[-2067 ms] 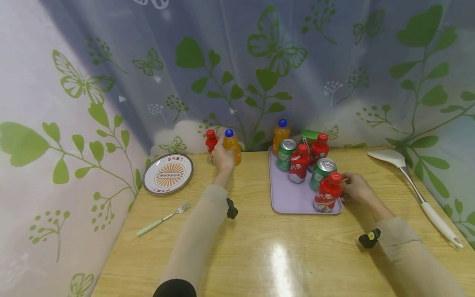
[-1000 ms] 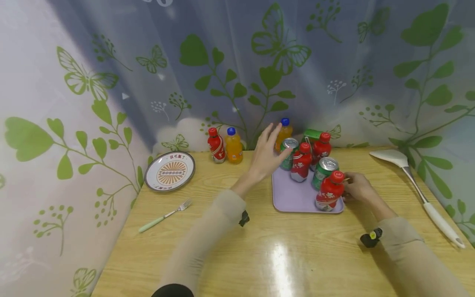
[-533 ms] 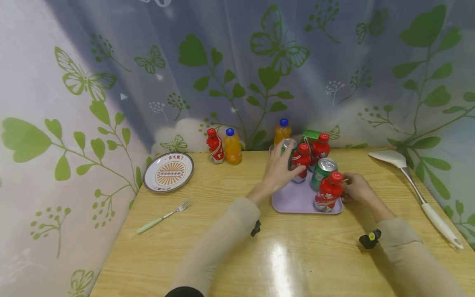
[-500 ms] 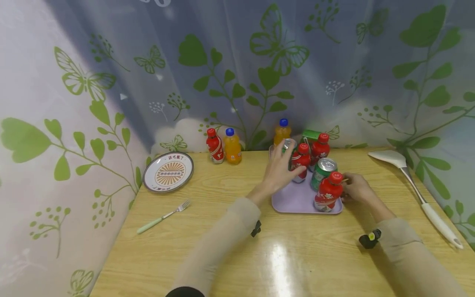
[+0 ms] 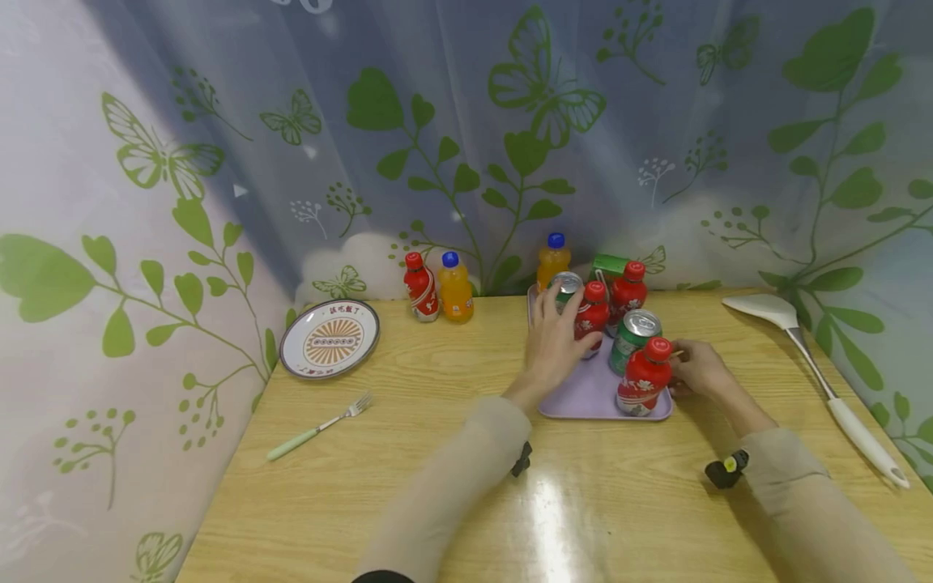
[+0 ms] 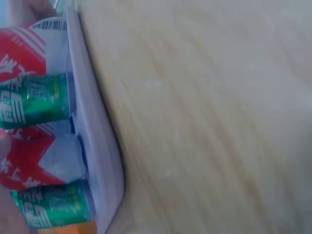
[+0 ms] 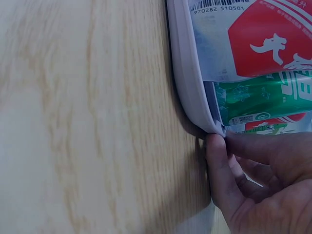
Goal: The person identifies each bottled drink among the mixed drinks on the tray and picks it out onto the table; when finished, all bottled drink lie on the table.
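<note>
a right hand (image 5: 701,371) pinches the purple tray (image 5: 583,398) between thumb and finger on its right edge, just behind the near corner, seemingly to keep it from sliding at the far edge of the desk (image 5: 328,518). a left hand (image 5: 551,346) reaches over the tray's left edge, fingers parted and loosely bent, perhaps to fit around the crowded green can (image 5: 565,285) and red bottle (image 5: 593,311); from where i stand, i cannot tell whether it touches either.

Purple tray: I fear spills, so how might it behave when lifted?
The purple tray may feel heavy, bearing bottles and cans. It looks stiff, its rim unbent where the right hand pinches. Tall bottles might tip; the rim is low.
</note>
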